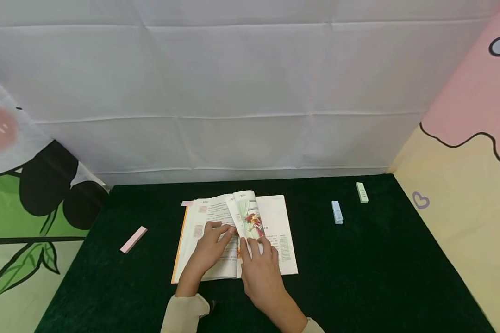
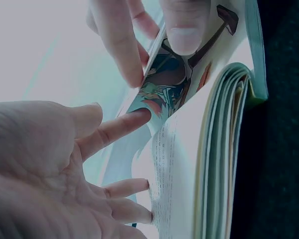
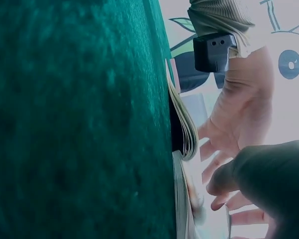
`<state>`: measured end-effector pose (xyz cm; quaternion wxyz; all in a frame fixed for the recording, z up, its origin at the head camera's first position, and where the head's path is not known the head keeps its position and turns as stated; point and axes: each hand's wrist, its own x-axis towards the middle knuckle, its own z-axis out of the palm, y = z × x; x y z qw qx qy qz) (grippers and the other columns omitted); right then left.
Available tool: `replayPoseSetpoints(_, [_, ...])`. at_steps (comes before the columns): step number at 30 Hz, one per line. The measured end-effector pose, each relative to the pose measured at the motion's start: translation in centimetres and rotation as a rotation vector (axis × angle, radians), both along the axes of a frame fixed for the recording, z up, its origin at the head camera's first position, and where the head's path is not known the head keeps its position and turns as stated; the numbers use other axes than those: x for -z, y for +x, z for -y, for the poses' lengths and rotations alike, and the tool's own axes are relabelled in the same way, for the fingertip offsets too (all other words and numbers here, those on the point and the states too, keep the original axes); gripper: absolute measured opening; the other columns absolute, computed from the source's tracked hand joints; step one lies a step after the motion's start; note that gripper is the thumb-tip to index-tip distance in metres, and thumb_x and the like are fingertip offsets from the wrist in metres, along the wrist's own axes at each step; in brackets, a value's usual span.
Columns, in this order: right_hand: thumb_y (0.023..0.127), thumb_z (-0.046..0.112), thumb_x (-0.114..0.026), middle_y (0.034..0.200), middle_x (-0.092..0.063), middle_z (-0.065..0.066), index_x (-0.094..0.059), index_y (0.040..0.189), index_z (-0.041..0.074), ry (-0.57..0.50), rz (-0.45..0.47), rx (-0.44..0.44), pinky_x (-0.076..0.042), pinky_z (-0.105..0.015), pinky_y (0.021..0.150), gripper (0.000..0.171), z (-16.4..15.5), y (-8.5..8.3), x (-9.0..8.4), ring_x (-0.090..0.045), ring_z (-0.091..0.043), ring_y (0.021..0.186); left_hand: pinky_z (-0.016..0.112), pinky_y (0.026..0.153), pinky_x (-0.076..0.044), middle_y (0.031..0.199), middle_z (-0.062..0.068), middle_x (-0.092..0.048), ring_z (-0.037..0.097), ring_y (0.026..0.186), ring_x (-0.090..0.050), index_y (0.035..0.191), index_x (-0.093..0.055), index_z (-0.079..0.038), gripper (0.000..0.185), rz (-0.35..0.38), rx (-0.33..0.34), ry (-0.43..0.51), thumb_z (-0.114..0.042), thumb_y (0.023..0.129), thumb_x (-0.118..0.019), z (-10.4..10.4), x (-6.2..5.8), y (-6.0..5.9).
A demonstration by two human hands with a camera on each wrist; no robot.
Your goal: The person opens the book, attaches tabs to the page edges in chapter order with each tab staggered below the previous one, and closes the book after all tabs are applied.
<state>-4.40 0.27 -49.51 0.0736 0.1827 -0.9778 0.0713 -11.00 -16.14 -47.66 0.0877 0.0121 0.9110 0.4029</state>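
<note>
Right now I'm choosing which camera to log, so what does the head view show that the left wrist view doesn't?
Only the head view shows the whole green table with the pink pad, the blue pad and the pale green pad lying apart from the open book. Only the left wrist view shows the page stack edge-on and a left fingertip touching the picture page. Both show the left hand flat on the left page and the right hand pinching the lifted leaf.

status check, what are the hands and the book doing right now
Left hand flat on left page. Right hand pinching the raised illustrated page of the open book. Nothing in the way.
</note>
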Motion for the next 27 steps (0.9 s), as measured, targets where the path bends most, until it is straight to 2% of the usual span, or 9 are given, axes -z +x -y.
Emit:
replayPoseSetpoints(5, [0.092, 0.029, -0.079, 0.145, -0.054, -0.014, -0.059, 0.147, 0.01, -0.021, -0.024, -0.047, -0.047, -0.058, 0.103, 0.061, 0.2, 0.1, 0.1, -0.046, -0.039, 0.132, 0.062, 0.097, -0.053, 0.151, 0.026, -0.045, 0.054, 0.129, -0.056, 0.137, -0.068, -0.01, 0.046, -0.017, 0.003, 0.002, -0.043, 0.108, -0.054, 0.0, 0.0, 0.0])
replayPoseSetpoints(8, [0.092, 0.029, -0.079, 0.147, -0.054, -0.014, -0.063, 0.142, 0.011, -0.017, -0.018, -0.081, -0.046, -0.059, 0.104, 0.056, 0.2, 0.2, 0.1, -0.045, -0.038, 0.133, 0.061, 0.098, -0.052, 0.148, 0.025, -0.047, 0.051, 0.131, -0.056, 0.134, -0.07, -0.009, 0.043, -0.03, -0.017, 0.009, -0.04, 0.108, -0.055, -0.1, 0.0, -0.1])
replayPoseSetpoints(14, [0.096, 0.034, -0.074, 0.152, -0.052, -0.011, -0.064, 0.141, 0.017, -0.03, -0.003, -0.162, -0.043, -0.059, 0.107, 0.05, 0.1, 0.5, 0.0, -0.042, -0.035, 0.137, 0.062, 0.1, -0.052, 0.142, 0.024, -0.053, 0.046, 0.129, -0.056, 0.109, -0.077, -0.008, 0.029, -0.04, -0.11, 0.051, -0.034, 0.103, -0.064, -0.6, 0.0, -0.4])
replayPoseSetpoints(19, [0.099, 0.035, -0.07, 0.156, -0.049, -0.007, -0.062, 0.143, 0.021, -0.083, 0.039, -0.211, -0.041, -0.058, 0.11, 0.047, -0.1, 0.6, -0.2, -0.039, -0.033, 0.142, 0.062, 0.101, -0.049, 0.142, 0.026, -0.054, 0.045, 0.128, -0.055, 0.092, -0.071, -0.008, 0.02, -0.027, -0.154, 0.05, -0.027, 0.098, -0.073, -0.6, -0.1, -0.4])
replayPoseSetpoints(24, [0.101, 0.034, -0.068, 0.155, -0.05, -0.003, -0.059, 0.145, 0.024, -0.156, 0.062, -0.219, -0.041, -0.06, 0.112, 0.047, -0.6, 0.6, -0.3, -0.038, -0.031, 0.145, 0.062, 0.103, -0.047, 0.141, 0.026, -0.055, 0.046, 0.13, -0.053, 0.088, -0.068, -0.008, 0.02, -0.029, -0.152, 0.053, -0.024, 0.096, -0.075, -0.4, -0.1, -0.4])
replayPoseSetpoints(27, [0.102, 0.033, -0.067, 0.155, -0.049, -0.002, -0.056, 0.149, 0.024, -0.223, 0.063, -0.197, -0.041, -0.057, 0.112, 0.049, -1.0, 0.6, -0.3, -0.038, -0.029, 0.145, 0.059, 0.099, -0.048, 0.139, 0.026, -0.057, 0.044, 0.127, -0.054, 0.087, -0.067, -0.008, 0.02, -0.033, -0.145, 0.049, -0.023, 0.097, -0.074, -0.3, -0.1, -0.5])
